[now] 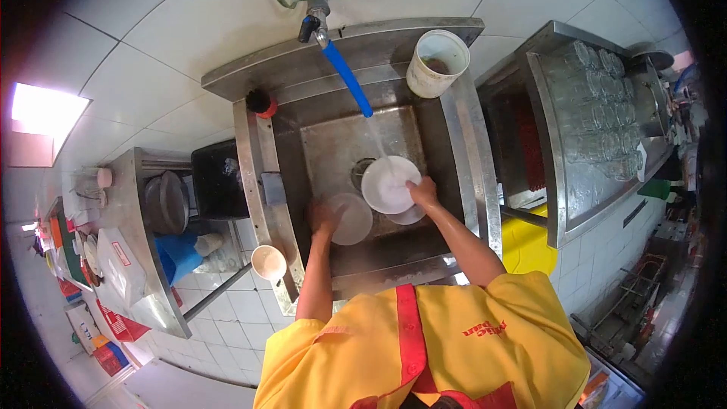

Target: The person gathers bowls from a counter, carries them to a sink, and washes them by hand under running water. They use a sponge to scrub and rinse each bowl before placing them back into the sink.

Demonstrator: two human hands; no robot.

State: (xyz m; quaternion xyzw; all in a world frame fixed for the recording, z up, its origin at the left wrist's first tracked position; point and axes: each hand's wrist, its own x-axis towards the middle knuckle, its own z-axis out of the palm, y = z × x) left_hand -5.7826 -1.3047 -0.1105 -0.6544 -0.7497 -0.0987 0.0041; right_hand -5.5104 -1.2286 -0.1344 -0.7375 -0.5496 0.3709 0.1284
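My right hand [424,193] grips the right rim of a white bowl [388,188], fingers closed on it. Water from a blue hose [348,79] on the tap [318,21] runs into this bowl. Lower left of it, my left hand [324,216] is closed at the edge of a round, whitish, see-through dish [352,221]; its fingers are partly blurred. Another pale dish [409,216] shows below the white bowl, mostly hidden by it. Both hands are inside the metal sink [318,144], with the drain [362,173] partly covered by the bowl.
A white bucket [424,85] stands at the sink's back right corner. On the left rim are a black-bristled red brush [262,102], a grey sponge-like block [273,188] and a small cup [269,263]. Several glasses fill the right rack [556,159]. A black crate [218,180] is left.
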